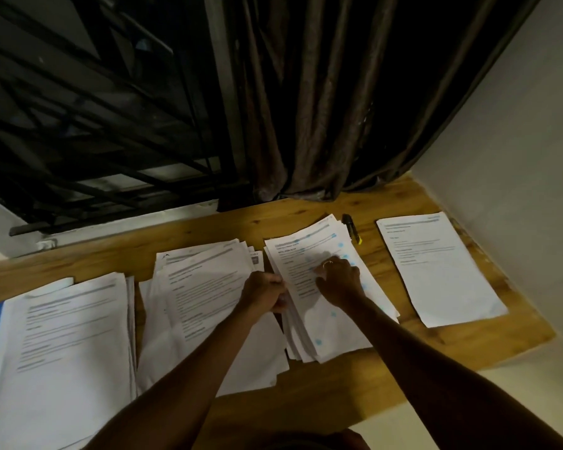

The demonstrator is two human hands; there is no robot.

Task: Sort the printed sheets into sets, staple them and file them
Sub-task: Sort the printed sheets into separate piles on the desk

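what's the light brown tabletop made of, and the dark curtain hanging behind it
The light brown tabletop looks like wood, maybe pine, smoothly finished: knots and grain show. The dark pleated curtain looks like soft fabric with a faint sheen on its folds.

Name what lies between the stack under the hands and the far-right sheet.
In the head view: bare wooden table, plus a black-and-yellow pen-like tool at the gap's far end.

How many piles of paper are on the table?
4: the far-left pile, the middle-left pile, the middle-right pile, the far-right pile. More may lie out of view.
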